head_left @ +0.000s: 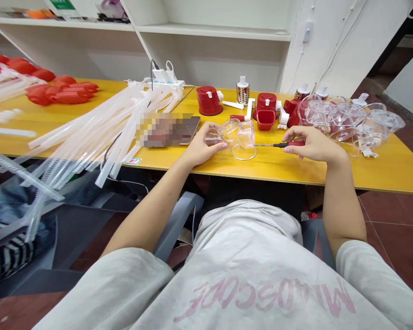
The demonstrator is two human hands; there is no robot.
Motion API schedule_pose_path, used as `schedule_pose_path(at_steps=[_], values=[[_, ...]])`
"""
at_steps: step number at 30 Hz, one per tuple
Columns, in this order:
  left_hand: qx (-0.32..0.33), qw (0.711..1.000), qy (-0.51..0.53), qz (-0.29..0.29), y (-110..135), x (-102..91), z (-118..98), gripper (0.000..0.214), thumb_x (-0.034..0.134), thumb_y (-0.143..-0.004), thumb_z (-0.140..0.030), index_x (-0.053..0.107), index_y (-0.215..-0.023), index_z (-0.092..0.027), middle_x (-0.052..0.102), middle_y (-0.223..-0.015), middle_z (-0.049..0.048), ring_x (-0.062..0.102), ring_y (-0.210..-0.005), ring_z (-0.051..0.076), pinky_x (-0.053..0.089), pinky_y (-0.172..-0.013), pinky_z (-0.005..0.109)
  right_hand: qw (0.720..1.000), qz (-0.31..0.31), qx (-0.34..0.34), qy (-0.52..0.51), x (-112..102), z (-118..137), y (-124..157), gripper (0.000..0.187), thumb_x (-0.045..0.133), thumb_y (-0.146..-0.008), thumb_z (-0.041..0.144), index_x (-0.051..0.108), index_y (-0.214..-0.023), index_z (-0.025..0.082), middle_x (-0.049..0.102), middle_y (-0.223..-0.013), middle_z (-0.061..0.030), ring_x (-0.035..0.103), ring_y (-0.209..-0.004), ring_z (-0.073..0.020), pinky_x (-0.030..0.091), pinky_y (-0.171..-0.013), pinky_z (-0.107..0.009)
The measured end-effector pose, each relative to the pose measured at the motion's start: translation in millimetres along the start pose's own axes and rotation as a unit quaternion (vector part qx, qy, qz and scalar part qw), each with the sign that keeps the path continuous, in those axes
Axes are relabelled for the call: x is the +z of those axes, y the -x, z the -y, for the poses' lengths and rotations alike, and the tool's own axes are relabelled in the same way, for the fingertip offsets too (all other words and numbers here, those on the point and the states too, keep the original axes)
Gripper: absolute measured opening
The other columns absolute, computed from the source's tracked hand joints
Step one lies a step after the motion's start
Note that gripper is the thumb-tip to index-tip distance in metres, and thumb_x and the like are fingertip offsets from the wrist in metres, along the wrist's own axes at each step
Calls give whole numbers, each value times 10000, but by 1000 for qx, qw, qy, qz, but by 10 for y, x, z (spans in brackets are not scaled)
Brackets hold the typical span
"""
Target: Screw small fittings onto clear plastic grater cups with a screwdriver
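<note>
My left hand (203,146) wrapped round clear plastic housing (239,140), pinning it on its side on yellow counter (382,169). My right hand (313,144) pinching red-handled screwdriver (285,144), shaft level, tip at housing's open end. Just behind: red parts (265,112). To right: cluster of clear bowls (351,121). To left: blurred tablet (168,130), heap of white plastic strips (99,128).

Clear plastic housing (239,140), red-handled screwdriver (289,144), yellow table (382,169), red housings (265,112), translucent white strips (99,133)
</note>
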State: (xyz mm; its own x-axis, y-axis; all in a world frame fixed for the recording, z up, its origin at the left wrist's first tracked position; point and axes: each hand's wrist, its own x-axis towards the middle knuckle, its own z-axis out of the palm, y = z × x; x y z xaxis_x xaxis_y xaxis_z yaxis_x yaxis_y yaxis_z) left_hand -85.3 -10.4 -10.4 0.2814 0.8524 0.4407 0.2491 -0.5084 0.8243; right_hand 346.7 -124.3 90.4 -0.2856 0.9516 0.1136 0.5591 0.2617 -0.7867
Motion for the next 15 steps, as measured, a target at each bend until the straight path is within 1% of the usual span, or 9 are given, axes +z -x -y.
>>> schedule_pose_path(at_steps=[1,3,5,6,7,10,15], values=[[0,1000,0,0,1,0,-6,815,1112,-782,-699,733,-1368,-276,863,-1443,112,882,-1272,377,736,-1209,558,1000,-2,-3,5,-4,-1,-1,493,1085,-840,606,865,-1143,286,858,-1212,-116,777,-961,-326,657,-650,-436],[-3,1000,1,2,4,4,-21,814,1106,-786,-698,729,-1368,-271,863,-1437,117,884,-1254,375,739,-1206,561,999,-9,-20,32,-16,-11,-10,461,1077,-844,593,881,-1125,284,878,-1200,-114,793,-992,-341,700,-803,-503],[-3,1000,1,4,5,8,-33,816,1103,-788,-698,727,-1370,-266,862,-1440,120,885,-1240,370,746,-1196,555,998,-7,-38,59,-30,-35,-27,429,1051,-876,594,907,-1137,285,907,-1194,-113,825,-1052,-368,705,-978,-566],[-1,1000,0,3,5,10,-36,818,1103,-789,-699,728,-1372,-266,860,-1443,120,884,-1245,368,749,-1193,550,997,-2,-43,66,-36,-51,-36,419,1034,-896,602,918,-1147,287,924,-1204,-114,841,-1088,-384,699,-1034,-585],[0,1000,0,2,4,12,-37,820,1103,-788,-703,729,-1372,-265,860,-1442,120,883,-1250,369,750,-1193,548,997,4,-43,70,-39,-68,-45,411,1015,-918,612,927,-1157,289,938,-1208,-114,854,-1109,-396,698,-1053,-593],[-1,1000,1,1,-1,13,-25,834,1109,-780,-723,734,-1367,-264,859,-1444,124,887,-1262,380,747,-1213,567,996,17,-37,80,-38,-113,-67,357,969,-978,602,951,-1169,301,965,-1183,-99,876,-1096,-397,706,-1023,-575],[-4,1000,3,5,-3,6,1,854,1115,-775,-741,729,-1380,-278,856,-1460,114,894,-1239,374,749,-1204,570,996,-4,-51,74,-9,-109,-73,264,958,-957,506,962,-1130,307,956,-1148,-88,872,-1069,-382,711,-1028,-568]])
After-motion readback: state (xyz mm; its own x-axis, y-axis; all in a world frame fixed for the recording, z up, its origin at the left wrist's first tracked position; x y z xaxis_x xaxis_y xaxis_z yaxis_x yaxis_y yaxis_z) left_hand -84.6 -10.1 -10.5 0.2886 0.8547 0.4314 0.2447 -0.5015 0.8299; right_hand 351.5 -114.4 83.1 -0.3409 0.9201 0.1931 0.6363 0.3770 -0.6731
